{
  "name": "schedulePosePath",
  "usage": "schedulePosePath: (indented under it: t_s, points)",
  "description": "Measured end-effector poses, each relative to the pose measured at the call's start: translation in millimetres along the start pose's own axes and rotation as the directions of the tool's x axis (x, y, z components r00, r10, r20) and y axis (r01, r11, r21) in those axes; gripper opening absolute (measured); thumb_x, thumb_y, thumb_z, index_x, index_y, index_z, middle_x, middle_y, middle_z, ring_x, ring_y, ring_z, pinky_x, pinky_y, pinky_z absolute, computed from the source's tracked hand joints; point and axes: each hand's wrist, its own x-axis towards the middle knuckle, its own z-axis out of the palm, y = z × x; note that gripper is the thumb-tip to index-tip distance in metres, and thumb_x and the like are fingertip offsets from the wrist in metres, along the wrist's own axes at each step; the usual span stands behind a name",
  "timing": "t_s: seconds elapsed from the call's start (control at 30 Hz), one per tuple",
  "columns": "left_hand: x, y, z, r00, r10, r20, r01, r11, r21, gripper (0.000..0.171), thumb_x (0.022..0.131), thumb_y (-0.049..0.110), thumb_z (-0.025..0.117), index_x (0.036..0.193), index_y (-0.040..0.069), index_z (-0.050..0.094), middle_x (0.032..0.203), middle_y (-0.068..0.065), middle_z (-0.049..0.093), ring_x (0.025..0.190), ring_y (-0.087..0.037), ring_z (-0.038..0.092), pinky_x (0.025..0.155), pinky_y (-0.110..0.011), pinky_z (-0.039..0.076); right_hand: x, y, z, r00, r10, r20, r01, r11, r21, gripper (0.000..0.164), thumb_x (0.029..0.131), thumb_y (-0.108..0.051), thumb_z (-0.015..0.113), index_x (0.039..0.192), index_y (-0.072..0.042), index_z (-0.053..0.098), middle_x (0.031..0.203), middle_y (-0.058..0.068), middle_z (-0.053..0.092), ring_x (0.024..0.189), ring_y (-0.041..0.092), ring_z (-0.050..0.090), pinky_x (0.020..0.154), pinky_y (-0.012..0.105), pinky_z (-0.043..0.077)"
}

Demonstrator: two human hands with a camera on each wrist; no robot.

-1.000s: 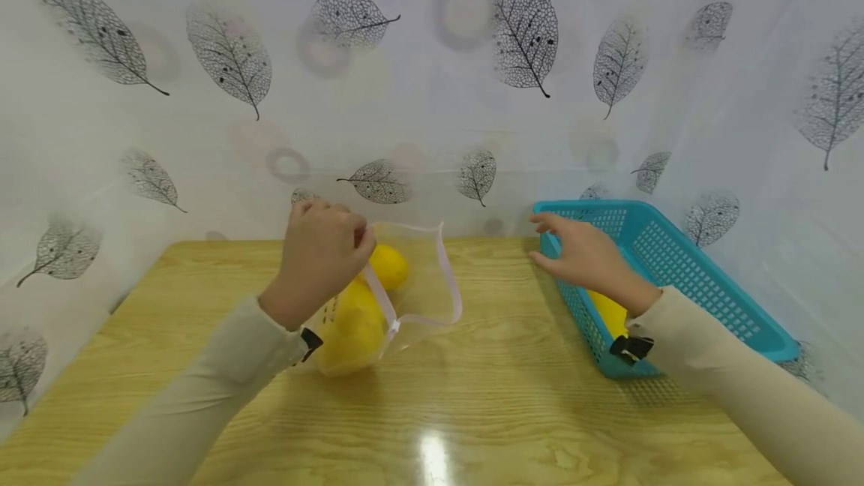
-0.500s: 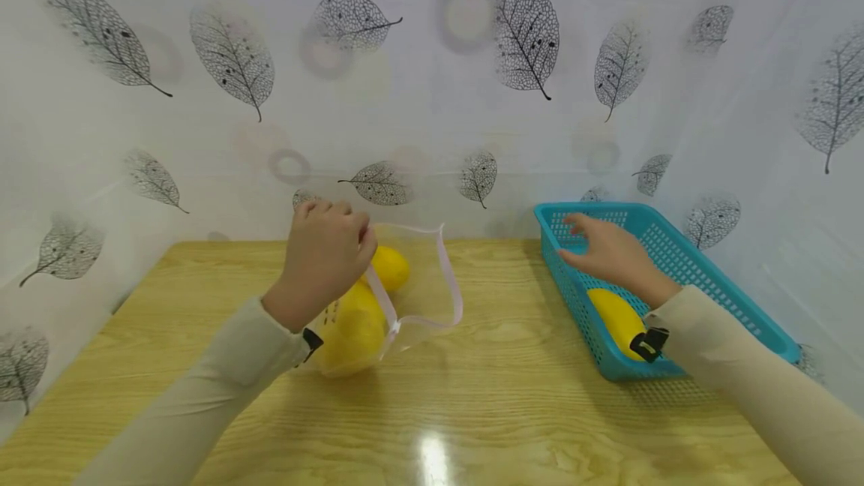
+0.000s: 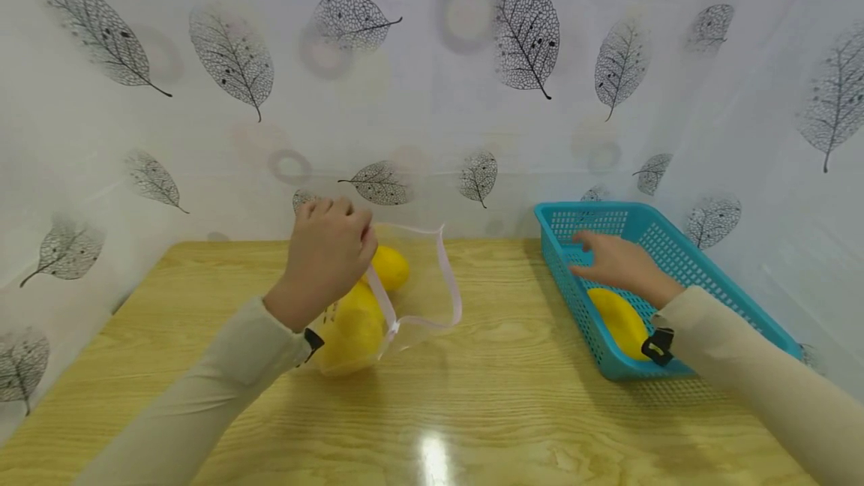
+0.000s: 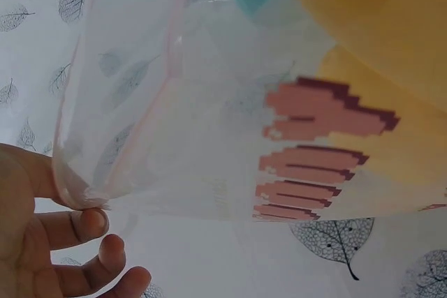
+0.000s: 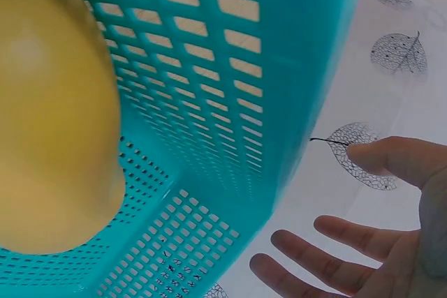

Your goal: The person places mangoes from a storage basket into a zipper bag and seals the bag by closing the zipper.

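My left hand (image 3: 327, 265) pinches the edge of a clear plastic bag (image 4: 202, 151). The bag has a pink-trimmed mouth, spread toward the right, and pink printed marks. Yellow fruits (image 3: 354, 328) sit inside the bag, partly covered by my hand and forearm in the head view. On the right, my right hand (image 3: 624, 267) hovers over the blue perforated basket (image 3: 732, 302) with fingers and thumb apart, holding nothing. A smooth yellow mango-like fruit (image 5: 56, 116) lies in the basket, below my right wrist; its exact kind is unclear.
The wood-grain table (image 3: 493, 388) spans the space between bag and basket. Behind it hangs a whitish curtain (image 3: 432, 118) with dark leaf prints. The basket's raised side walls surround the fruit.
My right hand has moved right and slightly down, from the basket's left rim to over its inside, uncovering more of the yellow fruit. My left hand and the bag have stayed put.
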Motion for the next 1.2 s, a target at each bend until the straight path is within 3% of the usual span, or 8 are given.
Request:
schedulePosePath:
  t_s: [0.53,0.8,1.2]
  points:
    - [-0.6,5.8,5.4,0.998,0.044,-0.039,-0.043,0.999,0.023,0.017,0.088,0.018,0.055,0.086,0.004,0.065,0.083,-0.013,0.059,0.079,-0.031,0.056,0.084,-0.047,0.045,3,5,5,0.975,-0.022,0.221,0.027,0.999,-0.022,0.064,0.086,-0.043,0.059,0.129,0.003,0.048,0.118,0.027,0.060,0.100,0.038,0.061,0.077,0.049,0.052]
    - [-0.9,8.3,6.1,0.998,0.042,-0.045,-0.041,0.999,0.029,0.017,0.088,0.019,0.055,0.086,0.006,0.065,0.082,-0.012,0.058,0.078,-0.031,0.056,0.083,-0.046,0.045,0,9,1,0.974,-0.020,0.226,0.020,1.000,0.006,0.061,0.090,-0.041,0.054,0.130,0.005,0.048,0.119,0.029,0.058,0.103,0.040,0.060,0.080,0.052,0.050]
    - [-1.7,10.5,7.4,0.999,0.031,-0.028,-0.030,0.999,0.027,0.017,0.088,0.020,0.054,0.083,0.006,0.063,0.083,-0.011,0.059,0.080,-0.031,0.056,0.084,-0.046,0.044,0,16,4,0.973,-0.011,0.232,0.014,1.000,-0.011,0.049,0.092,-0.032,0.051,0.123,0.006,0.051,0.102,0.020,0.064,0.077,0.021,0.060,0.065,0.040,0.050]
